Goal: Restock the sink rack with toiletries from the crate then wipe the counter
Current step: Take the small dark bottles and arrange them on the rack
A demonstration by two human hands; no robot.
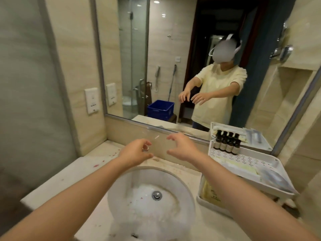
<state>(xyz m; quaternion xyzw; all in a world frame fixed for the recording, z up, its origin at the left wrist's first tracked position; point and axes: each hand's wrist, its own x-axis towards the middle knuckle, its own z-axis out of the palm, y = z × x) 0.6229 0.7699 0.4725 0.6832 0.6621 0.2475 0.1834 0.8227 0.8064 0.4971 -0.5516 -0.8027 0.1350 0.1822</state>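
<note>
Left hand (135, 152) and right hand (182, 147), raised side by side above the back rim of the round white ceramic basin (125, 193). Each grip is loosely open, with the fingers half-curled, the thumb apart from them, and nothing held; a small glint beside the left fingertips cannot be identified. The basin is set into the beige stone tabletop (78, 164), which is speckled with red marks. The white perforated plastic two-tier rack (251, 160) stands on the tabletop to the right of the right hand, apart from it. A row of small dark-brown bottles (226, 145) stands at the back of its upper tray, and pale yellow packets fill the lower tier. The blue ribbed plastic crate (160, 109) appears only as a mirror reflection.
</note>
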